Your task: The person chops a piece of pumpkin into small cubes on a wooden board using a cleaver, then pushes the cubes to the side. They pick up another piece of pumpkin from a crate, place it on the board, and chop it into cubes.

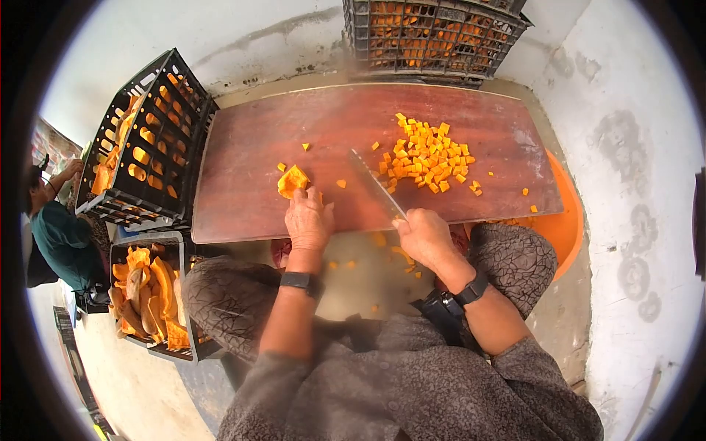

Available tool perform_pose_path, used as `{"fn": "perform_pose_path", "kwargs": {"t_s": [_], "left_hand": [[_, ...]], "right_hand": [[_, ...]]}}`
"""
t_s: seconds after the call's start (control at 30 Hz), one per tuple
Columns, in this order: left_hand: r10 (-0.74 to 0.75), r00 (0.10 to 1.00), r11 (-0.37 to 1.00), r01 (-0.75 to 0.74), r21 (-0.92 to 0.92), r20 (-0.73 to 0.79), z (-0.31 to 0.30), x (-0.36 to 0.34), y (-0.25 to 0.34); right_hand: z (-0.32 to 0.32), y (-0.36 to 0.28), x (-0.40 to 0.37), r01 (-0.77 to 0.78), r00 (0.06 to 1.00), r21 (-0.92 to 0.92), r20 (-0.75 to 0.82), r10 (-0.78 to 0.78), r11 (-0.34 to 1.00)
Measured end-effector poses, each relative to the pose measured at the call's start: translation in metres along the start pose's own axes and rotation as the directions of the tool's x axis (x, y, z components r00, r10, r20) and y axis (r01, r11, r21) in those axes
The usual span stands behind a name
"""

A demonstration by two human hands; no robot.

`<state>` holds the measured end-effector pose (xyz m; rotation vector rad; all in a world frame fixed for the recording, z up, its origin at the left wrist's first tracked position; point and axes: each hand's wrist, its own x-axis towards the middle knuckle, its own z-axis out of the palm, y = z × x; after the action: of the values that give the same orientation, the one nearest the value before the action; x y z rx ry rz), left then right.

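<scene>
My left hand (307, 220) rests at the near edge of the reddish board, its fingers closed on the near side of a chunk of orange pumpkin (292, 181). My right hand (426, 237) grips the handle of a kitchen knife (379, 184). The knife's blade points forward and left over the board, between the chunk and a heap of diced pumpkin (430, 154). A few loose cubes lie around the chunk and the blade tip. The knife handle is mostly hidden in my fist.
The board (250, 147) lies across in front of my knees. Black crates of pumpkin pieces stand at the left (158, 140), lower left (187, 294) and far side (437, 73). An orange basin (572, 220) sits under the board's right end. Another person (59, 228) is at far left.
</scene>
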<state>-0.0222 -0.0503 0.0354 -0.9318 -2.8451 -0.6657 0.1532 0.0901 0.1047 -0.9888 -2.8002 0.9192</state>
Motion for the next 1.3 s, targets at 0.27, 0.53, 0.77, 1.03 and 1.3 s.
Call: {"fn": "perform_pose_path", "kwargs": {"t_s": [0.27, 0.53, 0.77, 1.03, 1.3], "left_hand": [[0.027, 0.992, 0.997, -0.018, 0.078, -0.123, 0.008, -0.002, 0.001], [0.083, 0.994, 0.991, -0.074, 0.114, -0.076, 0.015, -0.001, -0.003], [0.348, 0.937, 0.937, -0.348, -0.016, -0.031, 0.016, -0.005, 0.008], [0.435, 0.9, 0.868, -0.424, -0.258, -0.015, 0.015, -0.01, 0.02], [0.558, 0.829, 0.797, -0.521, -0.307, 0.041, 0.01, -0.009, 0.022]], "right_hand": [[0.005, 0.006, 0.003, -0.02, 0.999, 0.031, -0.037, 0.021, 0.999], [0.003, 0.011, 0.005, 0.01, 1.0, 0.076, -0.005, -0.01, 0.997], [0.003, 0.01, 0.006, -0.076, 0.997, 0.11, 0.022, 0.074, 0.991], [0.013, 0.022, 0.01, -0.097, 0.995, 0.195, 0.034, 0.092, 0.976], [0.014, 0.023, 0.011, -0.114, 0.993, 0.188, 0.021, 0.112, 0.976]]}}
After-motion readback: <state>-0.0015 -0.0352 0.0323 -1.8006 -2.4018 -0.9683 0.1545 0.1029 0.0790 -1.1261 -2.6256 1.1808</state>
